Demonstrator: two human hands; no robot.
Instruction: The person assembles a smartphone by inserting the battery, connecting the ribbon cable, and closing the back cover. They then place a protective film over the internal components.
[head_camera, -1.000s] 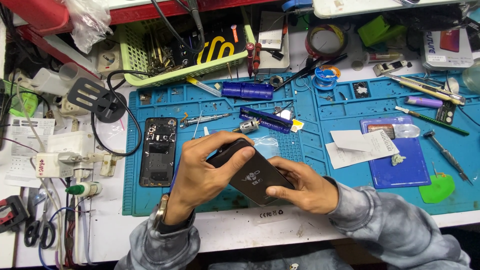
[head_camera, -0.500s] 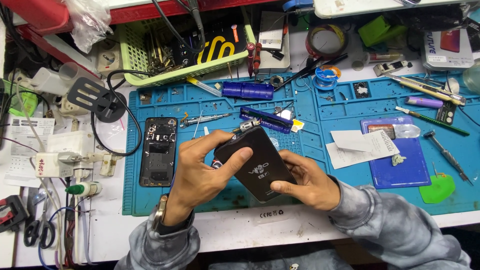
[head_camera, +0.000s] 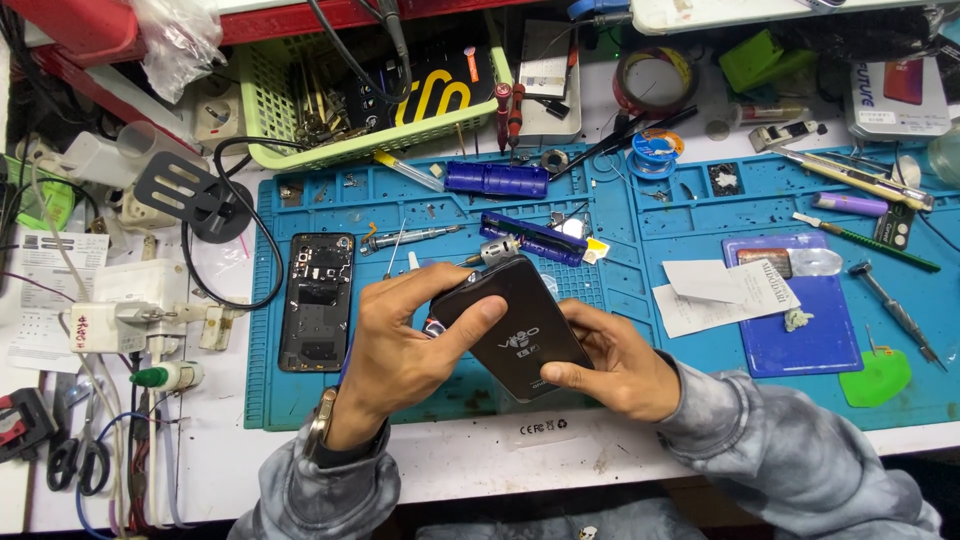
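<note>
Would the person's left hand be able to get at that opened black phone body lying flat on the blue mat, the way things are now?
Probably yes. The opened black phone body lies uncovered on the blue mat, just beside the left hand, with nothing between them. But that hand is gripping the black phone together with the right hand, so it would have to let go first.

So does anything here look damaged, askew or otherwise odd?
The phone lying left of the hands has its back off, insides showing. Both the left hand and right hand grip a dark phone tilted above the blue mat. Nothing looks spilled.
</note>
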